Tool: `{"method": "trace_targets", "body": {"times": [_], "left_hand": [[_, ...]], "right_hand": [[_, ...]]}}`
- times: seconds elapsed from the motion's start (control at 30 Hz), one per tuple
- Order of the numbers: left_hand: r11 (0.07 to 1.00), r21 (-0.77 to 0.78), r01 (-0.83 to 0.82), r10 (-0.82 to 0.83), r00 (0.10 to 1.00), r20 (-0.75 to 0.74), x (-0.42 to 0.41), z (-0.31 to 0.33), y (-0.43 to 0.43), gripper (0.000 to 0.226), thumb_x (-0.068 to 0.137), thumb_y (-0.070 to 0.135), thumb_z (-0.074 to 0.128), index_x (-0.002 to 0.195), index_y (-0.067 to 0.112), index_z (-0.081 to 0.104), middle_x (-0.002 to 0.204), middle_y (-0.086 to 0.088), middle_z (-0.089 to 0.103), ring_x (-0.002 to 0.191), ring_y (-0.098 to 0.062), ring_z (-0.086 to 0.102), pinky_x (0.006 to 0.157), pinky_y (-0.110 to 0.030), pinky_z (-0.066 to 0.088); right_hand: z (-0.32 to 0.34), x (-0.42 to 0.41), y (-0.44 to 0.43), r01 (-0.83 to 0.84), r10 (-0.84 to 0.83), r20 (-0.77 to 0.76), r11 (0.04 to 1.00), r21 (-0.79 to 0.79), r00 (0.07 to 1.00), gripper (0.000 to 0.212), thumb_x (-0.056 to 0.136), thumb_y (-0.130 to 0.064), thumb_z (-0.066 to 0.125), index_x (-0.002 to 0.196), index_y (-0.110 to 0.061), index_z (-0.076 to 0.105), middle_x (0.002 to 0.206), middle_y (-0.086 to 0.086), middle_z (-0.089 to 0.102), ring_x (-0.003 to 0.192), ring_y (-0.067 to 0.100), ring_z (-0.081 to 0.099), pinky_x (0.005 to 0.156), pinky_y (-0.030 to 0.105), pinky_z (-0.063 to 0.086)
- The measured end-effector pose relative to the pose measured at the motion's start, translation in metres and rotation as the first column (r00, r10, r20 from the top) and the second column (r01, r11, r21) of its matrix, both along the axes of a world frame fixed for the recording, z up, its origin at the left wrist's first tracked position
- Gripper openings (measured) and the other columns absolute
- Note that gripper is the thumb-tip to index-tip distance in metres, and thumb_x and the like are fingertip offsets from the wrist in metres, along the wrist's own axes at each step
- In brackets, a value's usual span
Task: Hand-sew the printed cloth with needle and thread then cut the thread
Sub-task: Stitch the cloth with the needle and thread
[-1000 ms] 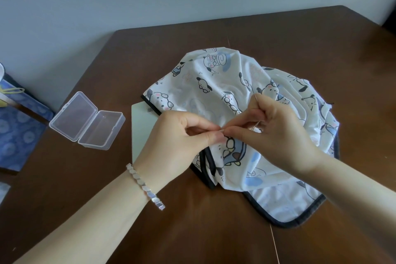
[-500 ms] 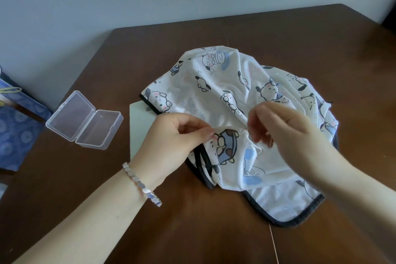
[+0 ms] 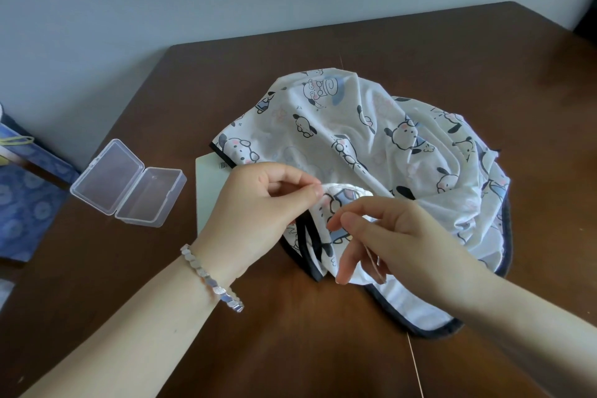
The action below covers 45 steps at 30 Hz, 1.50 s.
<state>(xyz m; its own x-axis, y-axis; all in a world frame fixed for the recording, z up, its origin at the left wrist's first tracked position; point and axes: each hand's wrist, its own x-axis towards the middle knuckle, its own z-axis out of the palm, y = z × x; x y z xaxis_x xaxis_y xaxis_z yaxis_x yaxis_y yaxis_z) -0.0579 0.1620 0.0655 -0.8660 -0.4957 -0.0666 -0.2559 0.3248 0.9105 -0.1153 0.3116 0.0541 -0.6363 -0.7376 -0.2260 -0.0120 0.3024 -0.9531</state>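
Lying bunched in the middle of the brown table (image 3: 323,349), the printed cloth (image 3: 387,139) is white with cartoon dogs and a dark bound edge, which curls round its near and right sides. A raised fold sits at its near left part. The left hand (image 3: 258,213) pinches that fold between thumb and forefinger and holds it up off the table, the other fingers curled in behind. The right hand (image 3: 397,236) hovers just beside it, over the near part of the cloth, the two hands close but not touching. Its thumb and forefinger tips point toward the fold and lie together, yet whether they pinch anything cannot be told, and no needle can be made out. A fine pale thread (image 3: 374,262) slants down below its spread lower fingers.

A silver bracelet (image 3: 210,278) circles the left wrist. A pale card (image 3: 210,191) lies partly under the cloth's left edge. Farther left, a clear plastic box (image 3: 129,181) lies open and apart from the cloth, and a blue patterned bag (image 3: 19,203) stands beyond the table edge.
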Motion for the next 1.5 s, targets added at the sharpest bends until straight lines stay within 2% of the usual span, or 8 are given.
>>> {"method": "trace_targets", "body": {"times": [0.23,0.47,0.63,0.83,1.03,1.23,1.4,1.5], "left_hand": [[0.999,-0.046,0.018,-0.020,0.999,-0.041,0.001,0.003,0.001,0.002,0.075,0.020,0.071,0.073,0.021,0.072,0.062,0.009,0.069,0.053,0.005,0.058,0.050,-0.006,0.040],[0.990,-0.138,0.044,-0.055,0.995,-0.082,0.002,0.002,0.004,0.010,0.076,0.015,0.071,0.071,0.024,0.071,0.068,0.007,0.071,0.065,-0.004,0.064,0.061,-0.007,0.047],[0.970,-0.242,0.025,-0.053,0.992,-0.112,0.005,0.000,0.011,0.016,0.079,0.016,0.068,0.069,0.029,0.068,0.065,0.010,0.067,0.065,-0.002,0.061,0.060,-0.007,0.045],[0.963,-0.246,0.110,-0.130,0.989,-0.066,0.005,0.003,0.015,0.018,0.082,0.016,0.064,0.071,0.029,0.068,0.070,0.020,0.067,0.065,0.002,0.059,0.059,-0.005,0.041],[0.985,-0.168,0.050,-0.068,0.993,-0.099,0.003,-0.007,0.016,0.012,0.079,0.015,0.068,0.081,0.027,0.072,0.066,0.015,0.067,0.065,0.005,0.060,0.060,-0.005,0.042],[0.964,-0.262,0.044,-0.079,0.989,-0.126,0.001,-0.015,0.015,0.015,0.078,0.011,0.068,0.076,0.026,0.072,0.071,0.015,0.067,0.067,-0.004,0.061,0.058,-0.010,0.045],[0.943,-0.315,0.110,-0.161,0.977,-0.139,0.001,-0.017,0.013,0.014,0.078,0.010,0.069,0.078,0.023,0.072,0.072,0.014,0.065,0.071,0.003,0.059,0.061,-0.007,0.043],[0.926,-0.322,0.196,-0.240,0.965,-0.102,0.002,-0.017,0.014,0.016,0.080,0.010,0.066,0.080,0.024,0.072,0.075,0.010,0.064,0.073,0.002,0.058,0.063,-0.008,0.042]], "right_hand": [[0.001,-0.001,-0.001,0.001,-0.001,0.027,1.000,-0.011,1.000,0.020,0.093,-0.019,0.044,0.084,-0.016,0.061,0.057,0.004,0.070,0.042,0.014,0.038,0.046,0.019,0.036],[0.000,-0.002,-0.004,0.004,-0.003,0.041,1.000,-0.020,0.999,0.021,0.093,-0.017,0.043,0.083,-0.014,0.061,0.057,0.006,0.069,0.040,0.013,0.037,0.044,0.015,0.035],[-0.001,-0.003,-0.007,0.043,-0.041,0.059,0.998,-0.035,0.997,0.024,0.094,-0.016,0.043,0.078,-0.017,0.060,0.053,0.005,0.067,0.038,0.011,0.035,0.041,0.015,0.032],[-0.003,-0.004,-0.011,0.116,-0.110,0.084,0.990,-0.078,0.990,0.022,0.095,-0.021,0.045,0.083,-0.014,0.063,0.053,0.002,0.067,0.035,0.008,0.034,0.040,0.012,0.030],[-0.005,-0.009,-0.008,0.199,-0.196,0.046,0.978,-0.071,0.980,0.017,0.086,-0.027,0.060,0.075,-0.017,0.070,0.056,-0.001,0.067,0.038,0.006,0.042,0.041,0.010,0.032],[-0.004,-0.008,-0.002,0.144,-0.141,0.061,0.988,-0.048,0.988,0.023,0.084,-0.006,0.060,0.079,-0.025,0.072,0.059,-0.005,0.064,0.050,0.006,0.059,0.044,0.016,0.045],[-0.003,-0.010,-0.002,0.252,-0.244,0.076,0.956,-0.148,0.967,0.015,0.077,0.001,0.068,0.078,-0.013,0.070,0.054,0.003,0.065,0.045,0.012,0.061,0.049,0.017,0.051],[-0.003,-0.015,-0.003,0.298,-0.269,0.155,0.931,-0.209,0.950,0.021,0.074,0.004,0.069,0.087,-0.009,0.060,0.055,0.005,0.065,0.049,0.015,0.064,0.050,0.019,0.052]]}}
